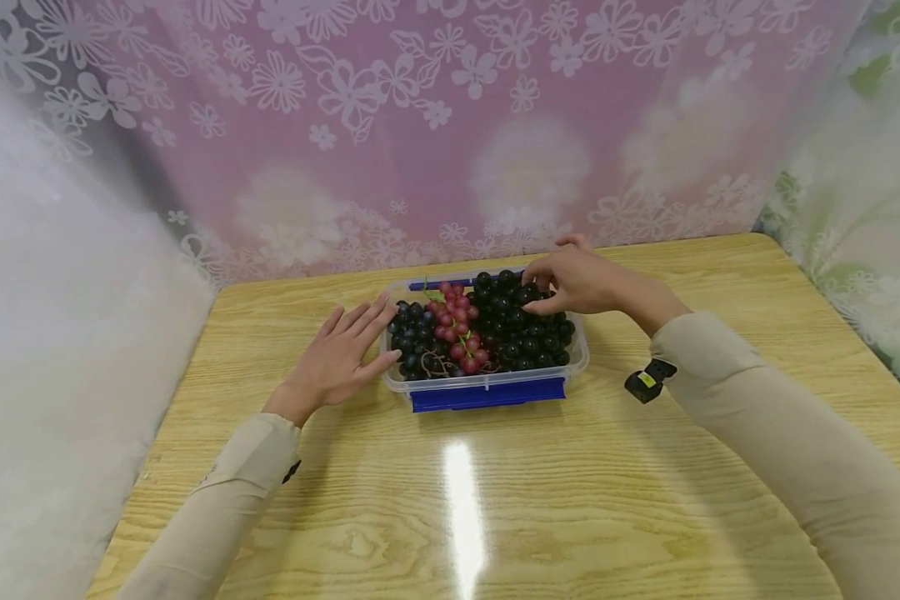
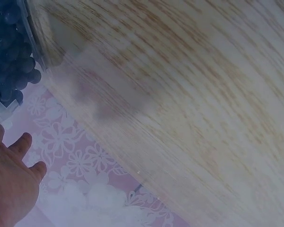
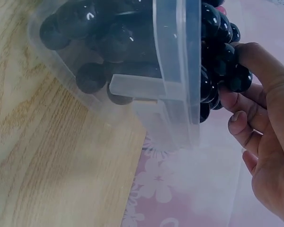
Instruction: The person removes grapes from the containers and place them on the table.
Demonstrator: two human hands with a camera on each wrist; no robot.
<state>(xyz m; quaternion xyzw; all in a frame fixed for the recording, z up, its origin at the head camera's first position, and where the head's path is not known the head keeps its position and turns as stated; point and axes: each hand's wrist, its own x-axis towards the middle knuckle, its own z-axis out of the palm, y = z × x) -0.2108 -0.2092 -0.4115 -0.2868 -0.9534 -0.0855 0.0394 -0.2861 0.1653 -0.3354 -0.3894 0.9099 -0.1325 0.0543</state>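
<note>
A clear plastic container [image 1: 579,354] with blue clips stands on the table, filled with bunches of grapes. Dark blue grapes [image 1: 412,333] lie at its left, red grapes [image 1: 453,317] in the middle, and black grapes [image 1: 525,342] fill the right. My left hand [image 1: 342,352] is spread with straight fingers at the container's left rim; its fingertips are close to the blue grapes. My right hand [image 1: 581,279] reaches over the far right rim. In the right wrist view its thumb and fingers [image 3: 258,59] pinch the black grapes [image 3: 225,61] at the top of the pile.
The container rests on a wood-grain table [image 1: 375,500] near its far edge. A pink flowered cloth [image 1: 435,167] hangs behind the table, with pale cloth [image 1: 60,333] at the left. Blue clips [image 1: 487,394] hang down along the container's near side.
</note>
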